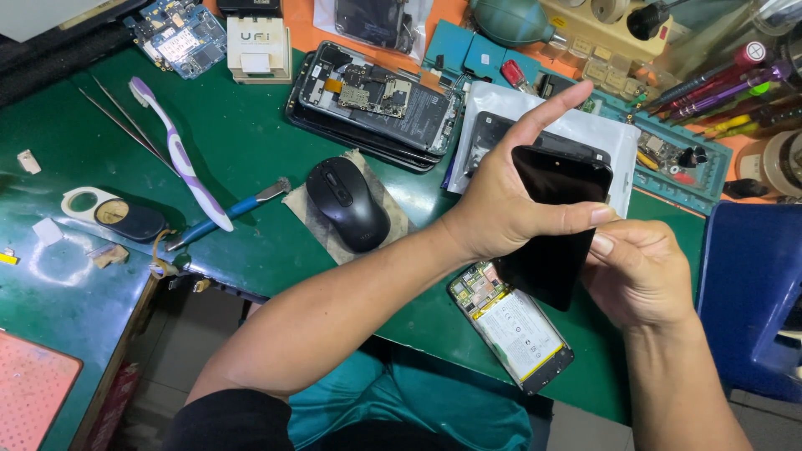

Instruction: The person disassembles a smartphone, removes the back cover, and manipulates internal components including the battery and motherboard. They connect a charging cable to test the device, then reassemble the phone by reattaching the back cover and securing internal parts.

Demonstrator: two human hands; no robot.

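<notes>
A black phone screen [558, 224] is held up over the green table [242, 142], close to its front edge. It is gripped by the left hand [501, 205], thumb across the glass, first finger pointing up. The right hand's [639, 271] fingers are curled around its right side. An opened phone [511, 324] lies just under it. Little parts are kept in a blue tray [677, 179] behind.

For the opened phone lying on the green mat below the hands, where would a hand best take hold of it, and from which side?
Probably by its two long edges, from above. The opened phone lies flat and diagonal on the green mat, battery and boards facing up, so fingers should stay off that face. Its lower end near the table edge is free; the black screen panel overlaps the upper end.
</notes>
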